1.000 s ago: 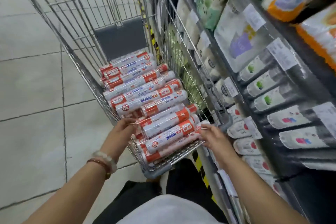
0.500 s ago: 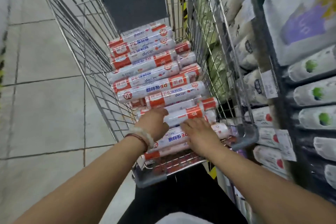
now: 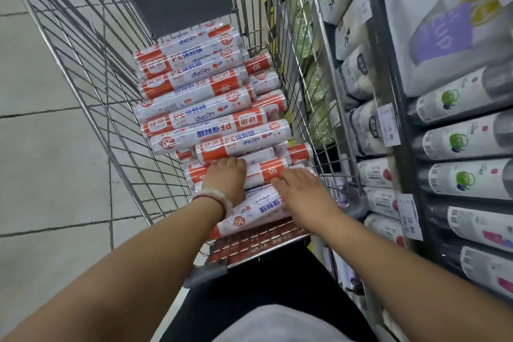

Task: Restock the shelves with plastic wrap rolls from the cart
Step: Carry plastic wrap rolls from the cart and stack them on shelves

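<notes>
A wire shopping cart [image 3: 91, 64] holds several white-and-orange plastic wrap rolls [image 3: 194, 116], stacked crosswise from the grey back panel to the near end. My left hand [image 3: 226, 176], with a bead bracelet on the wrist, is curled over a roll marked 50 [image 3: 268, 171] near the cart's front. My right hand [image 3: 302, 189] lies on the same rolls just to the right, fingers spread and pointing left. Another roll marked 50 [image 3: 258, 211] lies tilted between my wrists. The shelf unit [image 3: 402, 153] stands to the right of the cart.
The shelves hold white rolls with green marks [image 3: 458, 141], rolls with red marks [image 3: 374, 172] lower down, and bagged goods [image 3: 438, 25] above. Price tags [image 3: 390, 125] hang from the shelf edges. Grey tiled floor [image 3: 41, 147] lies left of the cart.
Both hands have moved from the cart's near rim further in and onto the rolls. The view has dropped closer to the cart, and my left hand has curled over a roll.
</notes>
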